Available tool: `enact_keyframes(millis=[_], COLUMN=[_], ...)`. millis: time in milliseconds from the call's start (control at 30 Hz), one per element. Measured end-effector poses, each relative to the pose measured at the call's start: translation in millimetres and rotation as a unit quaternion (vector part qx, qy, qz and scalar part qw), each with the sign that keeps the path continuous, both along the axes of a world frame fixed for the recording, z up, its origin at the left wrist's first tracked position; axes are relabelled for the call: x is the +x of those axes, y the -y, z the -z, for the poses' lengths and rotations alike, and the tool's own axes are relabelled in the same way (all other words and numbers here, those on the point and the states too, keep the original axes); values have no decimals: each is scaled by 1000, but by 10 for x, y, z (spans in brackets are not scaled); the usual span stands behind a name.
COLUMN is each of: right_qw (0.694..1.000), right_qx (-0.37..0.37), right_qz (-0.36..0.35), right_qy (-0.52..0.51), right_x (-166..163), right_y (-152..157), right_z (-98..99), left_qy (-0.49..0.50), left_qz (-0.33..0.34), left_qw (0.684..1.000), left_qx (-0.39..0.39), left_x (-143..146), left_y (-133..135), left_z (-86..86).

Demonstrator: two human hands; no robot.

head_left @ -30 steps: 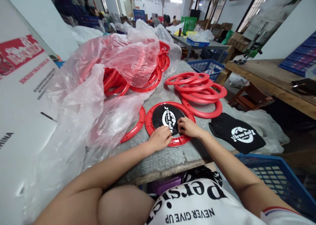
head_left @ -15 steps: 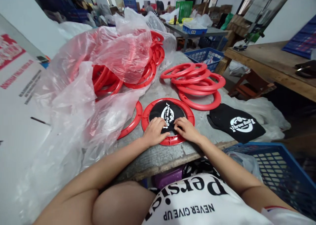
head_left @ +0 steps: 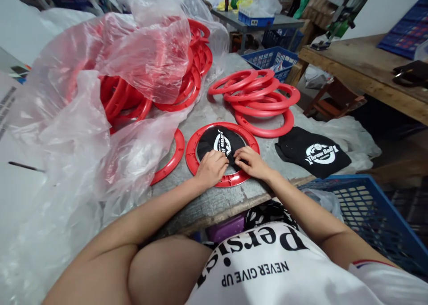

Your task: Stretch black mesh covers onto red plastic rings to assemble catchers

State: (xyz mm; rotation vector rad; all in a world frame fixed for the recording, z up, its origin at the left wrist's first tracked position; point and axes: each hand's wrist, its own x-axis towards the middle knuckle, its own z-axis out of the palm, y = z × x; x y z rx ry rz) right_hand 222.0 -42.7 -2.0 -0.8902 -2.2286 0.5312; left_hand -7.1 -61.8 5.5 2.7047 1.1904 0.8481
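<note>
The grey table (head_left: 203, 209) is occupied, behind and left of the red ring (head_left: 191, 152), by a bagged heap of rings (head_left: 147, 62). Inside this ring, the black cloth (head_left: 207, 142) is laid; its fitting seems to be in hand, and by the next move an even spreading appears to be required. At the ring's near side, the cloth is apparently pinched by the left hand (head_left: 212, 167) and the right hand (head_left: 252, 163), with fingertips nearly together.
</note>
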Motion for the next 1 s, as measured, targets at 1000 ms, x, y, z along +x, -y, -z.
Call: enact_keyframes(millis=[1000], right_qw=[994], right_qx=[16], right_qz=[-108], right_qy=[-2], right_x=[-51], right_y=[146], right_z=[-2], left_qy=[0], left_qz=[110], left_qw=[994], left_qx=[18], left_x=[-149], left_y=[216], left_z=[95])
